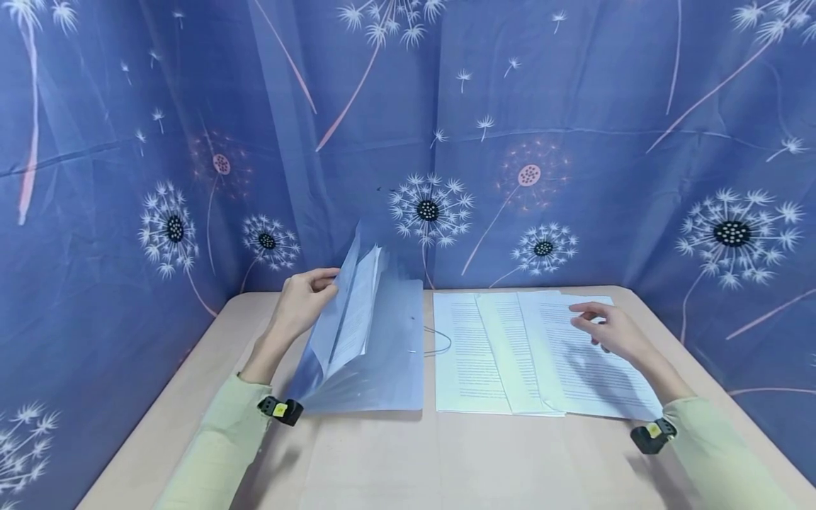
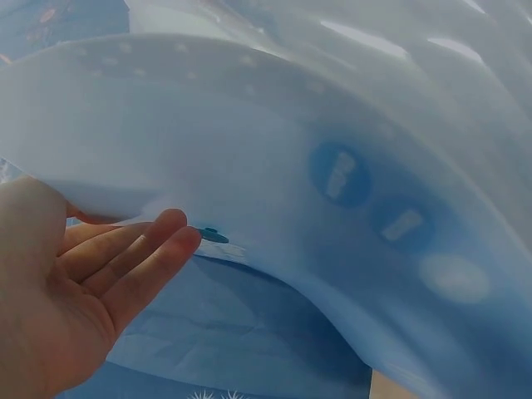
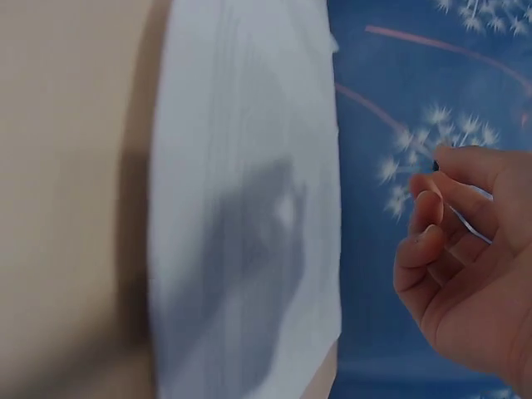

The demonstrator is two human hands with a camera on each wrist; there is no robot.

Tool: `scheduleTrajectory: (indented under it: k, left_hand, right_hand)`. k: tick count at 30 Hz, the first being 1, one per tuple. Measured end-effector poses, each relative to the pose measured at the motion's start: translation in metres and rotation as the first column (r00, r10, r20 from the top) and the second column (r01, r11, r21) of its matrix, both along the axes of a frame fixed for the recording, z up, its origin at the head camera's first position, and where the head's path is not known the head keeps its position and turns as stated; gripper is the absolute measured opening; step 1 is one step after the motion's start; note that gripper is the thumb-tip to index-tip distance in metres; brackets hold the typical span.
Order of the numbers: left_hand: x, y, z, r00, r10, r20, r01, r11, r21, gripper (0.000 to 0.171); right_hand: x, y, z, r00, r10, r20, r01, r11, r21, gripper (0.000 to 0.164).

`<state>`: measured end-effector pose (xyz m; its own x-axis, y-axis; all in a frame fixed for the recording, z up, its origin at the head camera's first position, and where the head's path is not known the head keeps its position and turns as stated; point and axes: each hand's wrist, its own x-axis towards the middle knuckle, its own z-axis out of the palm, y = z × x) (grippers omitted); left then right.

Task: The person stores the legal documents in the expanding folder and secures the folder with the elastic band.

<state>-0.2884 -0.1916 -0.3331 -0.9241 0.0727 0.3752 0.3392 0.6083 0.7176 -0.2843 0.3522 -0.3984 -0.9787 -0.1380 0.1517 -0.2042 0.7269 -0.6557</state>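
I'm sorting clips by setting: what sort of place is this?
Probably a small curtained-off desk space, perhaps indoors: a blue dandelion-print curtain hangs behind and on both sides of a pale table, where printed sheets and a translucent folder lie.

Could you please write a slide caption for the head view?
Left hand holds a blue folder partly open; right hand hovers above printed sheets.
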Motion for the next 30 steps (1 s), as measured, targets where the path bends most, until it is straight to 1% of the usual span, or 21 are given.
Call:
scheduleTrajectory:
  k: [7, 12, 17, 24, 28, 30]
  left_hand:
    - [0.000, -0.001, 0.000, 1.000, -0.003, 0.011, 0.003, 1.000, -0.004, 0.039]
    - [0.000, -0.001, 0.000, 1.000, 0.002, 0.014, -0.002, 1.000, -0.009, 0.039]
    - [0.001, -0.001, 0.001, 1.000, 0.002, 0.017, -0.001, 1.000, -0.008, 0.040]
    - [0.000, -0.001, 0.002, 1.000, 0.008, 0.008, -0.008, 1.000, -0.008, 0.039]
    - [0.000, -0.001, 0.002, 1.000, 0.007, 0.003, -0.007, 1.000, -0.017, 0.039]
    - [0.000, -0.001, 0.002, 1.000, 0.008, 0.005, -0.008, 1.000, -0.017, 0.039]
  right_hand:
    - [0.004, 0.024, -0.011, 1.000, -0.029, 0.010, 0.028, 0.996, 0.081, 0.049]
    - [0.006, 0.036, -0.015, 0.999, -0.031, 0.039, 0.027, 0.994, 0.108, 0.051]
    - [0.008, 0.052, -0.017, 0.998, -0.053, 0.043, 0.045, 0.984, 0.170, 0.051]
    - [0.009, 0.077, -0.028, 0.997, -0.060, 0.046, 0.050, 0.982, 0.184, 0.049]
    - [0.009, 0.092, -0.034, 0.997, -0.069, 0.025, 0.061, 0.968, 0.242, 0.049]
    - [0.009, 0.098, -0.035, 0.997, -0.075, 0.018, 0.068, 0.961, 0.269, 0.052]
